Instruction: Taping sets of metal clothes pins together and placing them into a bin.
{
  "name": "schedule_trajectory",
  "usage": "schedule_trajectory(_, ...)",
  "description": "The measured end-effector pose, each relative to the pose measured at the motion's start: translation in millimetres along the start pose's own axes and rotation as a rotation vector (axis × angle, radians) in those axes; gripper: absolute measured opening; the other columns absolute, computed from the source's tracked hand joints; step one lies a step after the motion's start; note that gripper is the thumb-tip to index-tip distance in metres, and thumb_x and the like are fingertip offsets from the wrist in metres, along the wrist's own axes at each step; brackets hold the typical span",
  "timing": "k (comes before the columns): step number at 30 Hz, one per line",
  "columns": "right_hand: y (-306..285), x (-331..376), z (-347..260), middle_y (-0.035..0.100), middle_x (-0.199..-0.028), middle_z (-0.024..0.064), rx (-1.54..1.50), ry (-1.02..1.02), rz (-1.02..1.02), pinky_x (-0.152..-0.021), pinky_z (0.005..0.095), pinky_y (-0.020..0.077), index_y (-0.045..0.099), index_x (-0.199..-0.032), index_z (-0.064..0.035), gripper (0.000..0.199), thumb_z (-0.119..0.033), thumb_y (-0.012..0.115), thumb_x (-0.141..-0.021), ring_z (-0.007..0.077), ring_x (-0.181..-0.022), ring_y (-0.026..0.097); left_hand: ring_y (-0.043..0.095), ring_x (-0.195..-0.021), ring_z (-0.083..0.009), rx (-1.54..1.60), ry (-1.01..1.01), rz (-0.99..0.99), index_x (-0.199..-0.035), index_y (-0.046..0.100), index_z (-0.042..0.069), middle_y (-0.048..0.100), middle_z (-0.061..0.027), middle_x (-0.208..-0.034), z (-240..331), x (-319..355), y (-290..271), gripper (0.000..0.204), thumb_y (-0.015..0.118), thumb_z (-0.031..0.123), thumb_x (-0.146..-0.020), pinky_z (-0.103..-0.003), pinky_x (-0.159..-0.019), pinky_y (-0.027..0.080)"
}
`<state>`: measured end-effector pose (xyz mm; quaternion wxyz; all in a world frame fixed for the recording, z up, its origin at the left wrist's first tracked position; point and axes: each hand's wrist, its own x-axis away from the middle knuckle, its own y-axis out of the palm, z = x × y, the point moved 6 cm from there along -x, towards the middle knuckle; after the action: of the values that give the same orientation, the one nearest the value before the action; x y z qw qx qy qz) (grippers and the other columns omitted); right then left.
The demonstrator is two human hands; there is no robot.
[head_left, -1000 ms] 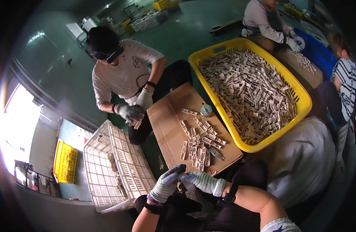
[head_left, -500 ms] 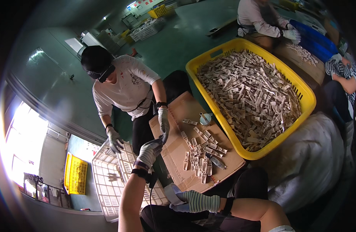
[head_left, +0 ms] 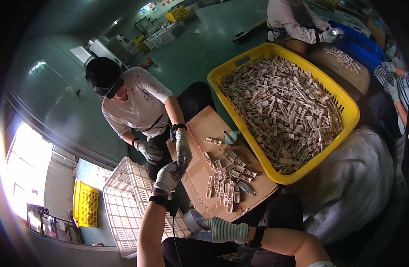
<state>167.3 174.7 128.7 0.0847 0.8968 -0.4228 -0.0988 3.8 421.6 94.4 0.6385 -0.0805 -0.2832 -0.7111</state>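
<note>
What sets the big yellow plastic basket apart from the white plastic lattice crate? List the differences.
The yellow plastic basket is heaped with small pale oblong pieces; the white lattice crate looks almost empty. The basket lies to the right of the cardboard sheet, while the crate lies to its left, beside the person's gloved left hand. The basket's upper walls look solid, with slots near the rim; the crate is open grid throughout. Both are rectangular plastic bins.

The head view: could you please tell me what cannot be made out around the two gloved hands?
- Left hand: meets a co-worker's gloved hand; anything passed between them is hidden.
- Right hand: covers part of a grey roll; the grip is unclear.
- Small pieces on the cardboard: too small to identify.
</note>
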Motion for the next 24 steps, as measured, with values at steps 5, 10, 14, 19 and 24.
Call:
schedule_trajectory(5, 2, 3, -1, 0.067, -0.096, 0.0146, 0.023, -0.020, -0.033, -0.083, 0.0323, 0.0477, 0.058, -0.120, -0.0013, 0.044, -0.034, 0.061, -0.091, 0.0218, -0.090, 0.063, 0.065, -0.100, -0.0259, 0.020, -0.023, -0.016, -0.111, 0.060, 0.002, 0.066, -0.0106, -0.106, 1, 8, 9, 0.030, 0.056, 0.005, -0.081, -0.039, -0.084, 0.055)
schedule_trajectory(10, 5, 6, -12, 0.068, -0.099, 0.0086, 0.101, 0.064, -0.045, -0.085, 0.0302, 0.0470, 0.062, -0.117, -0.0040, 0.038, -0.032, 0.063, -0.091, 0.0149, -0.095, 0.061, 0.064, -0.101, -0.0255, 0.029, 0.022, -0.076, -0.114, 0.058, 0.004, 0.066, -0.0078, -0.106, 3, 15, 14, 0.034, 0.057, 0.003, -0.080, -0.040, -0.083, 0.056)
schedule_trajectory(14, 12, 4, -5, 0.068, -0.099, 0.0092, 0.110, 0.131, -0.091, -0.084, 0.0306, 0.0468, 0.062, -0.116, -0.0040, 0.038, -0.033, 0.063, -0.091, 0.0156, -0.095, 0.061, 0.064, -0.083, -0.0219, -0.079, -0.001, 0.008, -0.118, 0.058, 0.004, 0.065, -0.0059, -0.100, 13, 22, -3, 0.039, 0.061, 0.001, -0.079, -0.038, -0.078, 0.057)
schedule_trajectory(19, 18, 9, -2, 0.069, -0.098, 0.0088, 0.128, 0.097, -0.090, -0.085, 0.0306, 0.0469, 0.062, -0.117, -0.0045, 0.040, -0.035, 0.064, -0.091, 0.0164, -0.094, 0.061, 0.061, -0.078, -0.0144, -0.136, 0.039, 0.034, -0.122, 0.058, 0.011, 0.063, 0.0003, -0.099, 12, 34, 16, 0.040, 0.066, 0.009, -0.083, -0.035, -0.078, 0.055)
schedule_trajectory(24, 14, 5, -4, 0.068, -0.095, 0.0103, 0.057, 0.002, 0.023, -0.081, 0.0305, 0.0483, 0.061, -0.116, -0.0020, 0.041, -0.033, 0.063, -0.090, 0.0170, -0.089, 0.062, 0.059, -0.094, -0.0197, -0.167, 0.058, 0.028, -0.125, 0.057, 0.012, 0.060, -0.0012, -0.109, 9, 39, 10, 0.041, 0.063, 0.010, -0.085, -0.040, -0.084, 0.053)
